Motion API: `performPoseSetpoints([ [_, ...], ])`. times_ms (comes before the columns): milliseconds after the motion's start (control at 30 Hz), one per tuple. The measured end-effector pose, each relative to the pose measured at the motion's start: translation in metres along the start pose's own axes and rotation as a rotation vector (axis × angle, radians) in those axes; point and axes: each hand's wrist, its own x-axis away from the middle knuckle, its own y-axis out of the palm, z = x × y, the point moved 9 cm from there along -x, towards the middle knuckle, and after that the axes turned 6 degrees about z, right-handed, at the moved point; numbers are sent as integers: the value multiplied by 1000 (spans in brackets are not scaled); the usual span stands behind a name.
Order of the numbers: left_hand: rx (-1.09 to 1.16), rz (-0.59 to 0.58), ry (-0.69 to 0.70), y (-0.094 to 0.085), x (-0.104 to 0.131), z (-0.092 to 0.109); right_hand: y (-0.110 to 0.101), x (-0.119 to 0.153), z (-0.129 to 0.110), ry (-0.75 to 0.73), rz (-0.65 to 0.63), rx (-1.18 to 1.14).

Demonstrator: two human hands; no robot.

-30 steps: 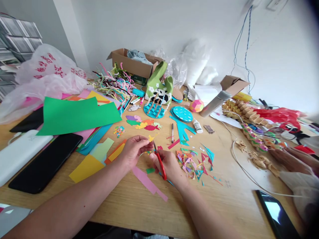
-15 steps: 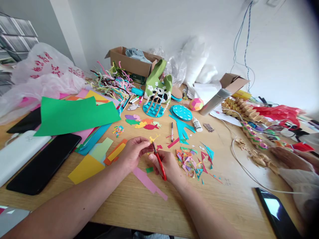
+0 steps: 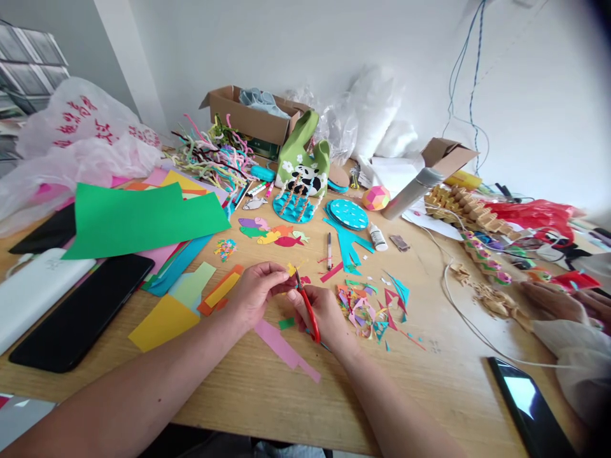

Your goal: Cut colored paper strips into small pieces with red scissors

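Observation:
My left hand (image 3: pixel 261 287) pinches a small piece of yellow paper (image 3: pixel 291 269) between thumb and fingers. Closed round the handles of red-handled scissors (image 3: pixel 310 313), my right hand (image 3: pixel 321 310) holds the blades pointing up, close beside that yellow piece. Beyond my hands lie several paper fish (image 3: pixel 272 236) in purple, yellow, red and other colours. A little heap of tiny coloured paper bits (image 3: pixel 225 249) is to their left. Right of the scissors spreads a pile of paper scraps (image 3: pixel 365 308). A pink paper strip (image 3: pixel 281 346) lies under my wrists.
Green paper (image 3: pixel 147 216) tops a stack of coloured sheets at left, near a black phone (image 3: pixel 81 312) and white power bank (image 3: pixel 42 299). A green panda bag (image 3: pixel 303 162), grey bottle (image 3: pixel 413 194) and white cable (image 3: pixel 451 305) lie beyond. Another person's hand (image 3: pixel 554 300) is at far right.
The scissors have shifted slightly right, their tips now apart from the yellow paper's upper edge. Less of the yellow piece shows above my left fingers.

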Motion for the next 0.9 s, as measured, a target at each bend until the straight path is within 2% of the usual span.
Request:
performPoseSetpoints([
  [467,-35,-4,-31,0,0,-2,4,-1,6,24,-1,-20],
  [900,-92,-18,12,3,3,2,8,0,8,3,-25,-66],
])
